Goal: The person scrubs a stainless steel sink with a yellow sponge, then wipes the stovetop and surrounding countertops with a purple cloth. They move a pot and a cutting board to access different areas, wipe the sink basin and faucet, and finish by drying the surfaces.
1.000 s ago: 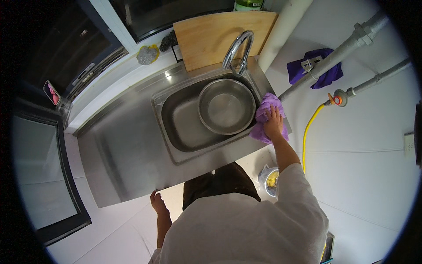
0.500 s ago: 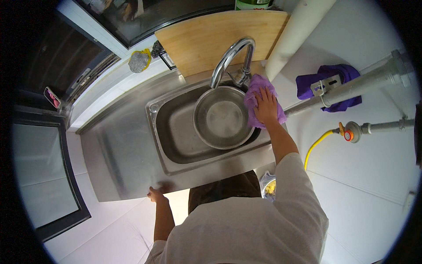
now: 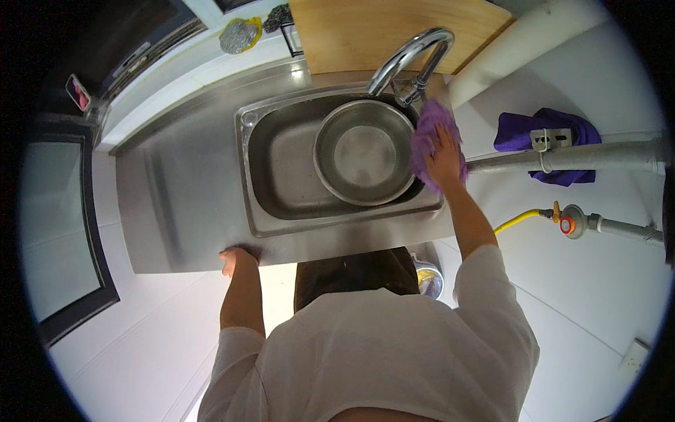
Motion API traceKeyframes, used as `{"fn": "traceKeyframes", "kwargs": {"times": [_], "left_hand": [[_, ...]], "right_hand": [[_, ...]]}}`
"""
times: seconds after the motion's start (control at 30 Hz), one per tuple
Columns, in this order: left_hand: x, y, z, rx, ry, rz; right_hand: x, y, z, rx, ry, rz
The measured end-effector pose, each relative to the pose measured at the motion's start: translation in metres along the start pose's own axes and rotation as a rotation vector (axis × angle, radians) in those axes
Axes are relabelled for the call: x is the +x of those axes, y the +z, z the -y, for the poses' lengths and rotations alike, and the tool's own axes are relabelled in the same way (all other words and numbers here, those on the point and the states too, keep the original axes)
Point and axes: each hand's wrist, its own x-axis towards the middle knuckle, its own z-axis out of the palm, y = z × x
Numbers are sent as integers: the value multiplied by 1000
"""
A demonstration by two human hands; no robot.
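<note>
My right hand (image 3: 446,161) lies flat on a crumpled purple cloth (image 3: 427,146), fingers stretched over it. The cloth covers the sink's right rim and the counter beside it. Left of the cloth, a round metal basin (image 3: 362,151) stands in the steel sink (image 3: 281,179), with nothing visible inside but its shiny bottom. At the counter's front edge, my left hand (image 3: 238,261) is closed on the edge of the steel counter (image 3: 190,204); some of its fingers are hidden. A chrome faucet (image 3: 406,58) arches above the basin's far side.
Behind the faucet leans a wooden board (image 3: 387,35). A grey scrubber (image 3: 240,36) sits on the window ledge. Dark purple cloth (image 3: 580,137) hangs on a wall pipe (image 3: 619,157) at right, above a valve (image 3: 571,221) with a yellow hose. A bin (image 3: 428,280) stands below the counter.
The view has shifted, so the sink and counter appear higher. My right hand stays on the purple cloth at the sink's right side. My left hand remains at the counter's front edge.
</note>
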Motion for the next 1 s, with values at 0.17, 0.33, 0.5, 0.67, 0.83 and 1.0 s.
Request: {"fn": "traceKeyframes", "kwargs": {"times": [0.17, 0.33, 0.5, 0.67, 0.83, 1.0], "left_hand": [[-4, -4, -7, 50, -45, -28], [-1, 1, -9, 84, -75, -50], [1, 7, -9, 109, -98, -79], [25, 22, 1, 94, -126, -126], [28, 22, -1, 97, -118, -132], [21, 21, -5, 128, -108, -100]], "right_hand": [[-100, -29, 30, 93, 92, 6], [-131, -48, 57, 136, 137, 91], [-110, -32, 129, 247, -4, 294], [-91, -2, 255, 374, -388, 430], [-77, 32, 333, 462, -503, 586], [-73, 58, 371, 459, -720, 561]]}}
